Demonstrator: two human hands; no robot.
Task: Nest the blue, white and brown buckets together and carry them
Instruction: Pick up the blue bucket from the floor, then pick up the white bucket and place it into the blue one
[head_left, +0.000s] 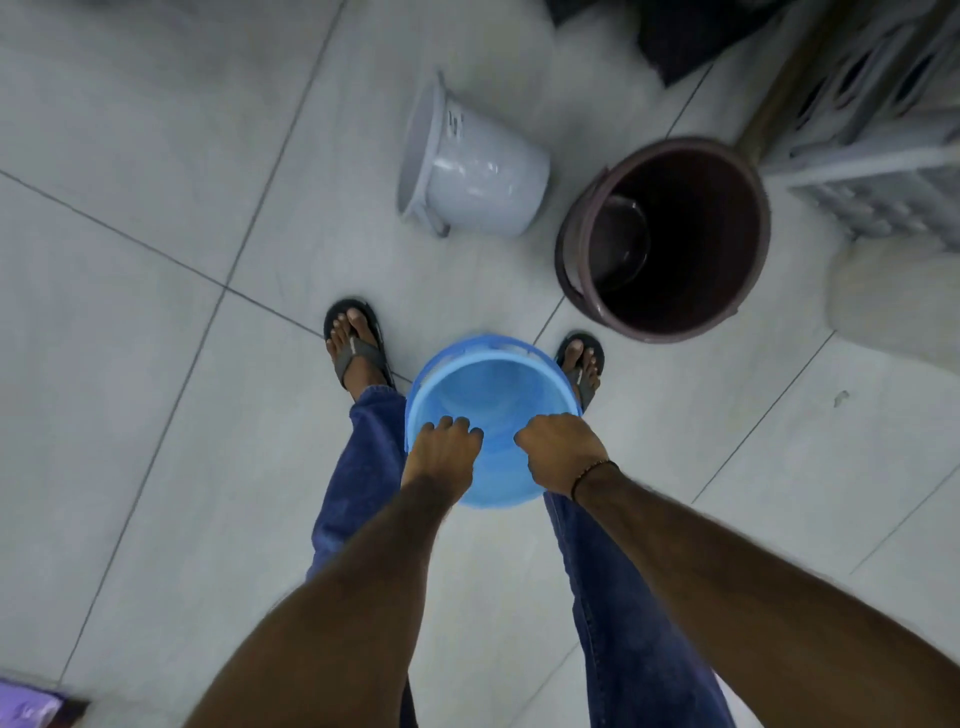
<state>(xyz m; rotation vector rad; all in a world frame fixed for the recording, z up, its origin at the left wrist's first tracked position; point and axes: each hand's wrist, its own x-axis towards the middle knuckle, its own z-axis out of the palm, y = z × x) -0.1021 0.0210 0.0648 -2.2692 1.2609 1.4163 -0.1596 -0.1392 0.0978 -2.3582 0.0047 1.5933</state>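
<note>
I hold the blue bucket (491, 395) upright between my feet, its mouth facing me. My left hand (444, 457) grips its near rim on the left, and my right hand (563, 449) grips the near rim on the right. The white bucket (480, 169) lies on its side on the floor ahead, mouth toward the left. To its right stands the larger brown bucket (665, 239), open end up, with a dark bowl-like object inside on its left.
Grey tiled floor (156, 260) all around. A white lattice crate (878, 130) and a wooden pole (779, 88) stand at the upper right, a pale rounded object (893, 306) at the right edge, dark items (675, 31) at the top, something purple (26, 701) bottom left.
</note>
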